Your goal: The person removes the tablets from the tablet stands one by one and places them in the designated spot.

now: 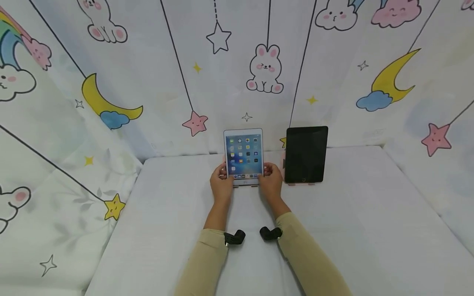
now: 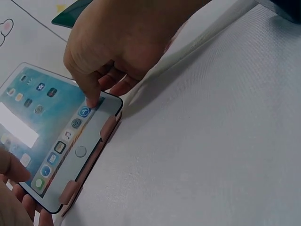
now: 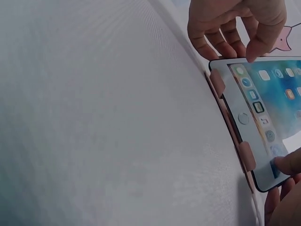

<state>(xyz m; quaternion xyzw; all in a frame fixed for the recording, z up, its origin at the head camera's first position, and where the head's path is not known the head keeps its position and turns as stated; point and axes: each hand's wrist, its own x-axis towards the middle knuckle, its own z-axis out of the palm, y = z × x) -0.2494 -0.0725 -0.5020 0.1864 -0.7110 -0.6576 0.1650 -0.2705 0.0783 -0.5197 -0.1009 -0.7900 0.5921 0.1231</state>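
A white-framed tablet with its screen lit and app icons showing leans upright at the back of the table. My left hand grips its lower left side, thumb on the front and fingers behind. On the lower right side my right hand holds it the same way. Two pinkish clips of a stand hook over the tablet's bottom edge, seen in the left wrist view. In the right wrist view the left thumb presses the frame near the dock icons.
To the right stands a black tablet with a dark screen, on a similar pinkish stand. A white cloth covers the table. Behind rises a curtain printed with rabbits, moons and stars.
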